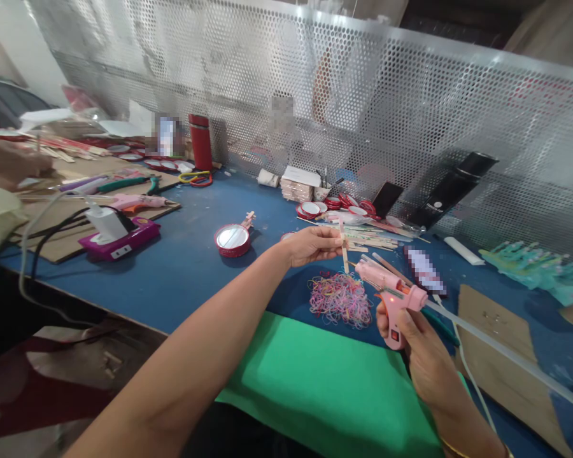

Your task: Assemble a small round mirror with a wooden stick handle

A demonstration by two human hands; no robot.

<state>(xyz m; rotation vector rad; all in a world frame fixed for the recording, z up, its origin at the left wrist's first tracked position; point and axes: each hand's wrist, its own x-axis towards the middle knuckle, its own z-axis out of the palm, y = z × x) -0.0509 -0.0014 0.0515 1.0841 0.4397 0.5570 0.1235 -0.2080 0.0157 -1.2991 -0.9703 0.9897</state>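
Observation:
Between the fingers of my left hand (315,245) is a thin wooden stick (345,257), held nearly upright. My right hand (410,334) grips a pink hot glue gun (386,289) by its handle, with a long clear glue stick (501,353) out of its back. The gun's nozzle is close to the stick's lower end; I cannot tell whether they touch. Below them lies a tangle of coloured rubber bands (340,300). Left of my left hand sits a small round red piece (232,239) with a white face and a short wooden neck.
A green sheet (315,375) covers the near edge of the blue table (191,267). Loose wooden sticks (372,236), red rings (332,207) and a black flask (453,191) lie behind. A purple power strip (119,242) is at left, near another person's hand (9,162).

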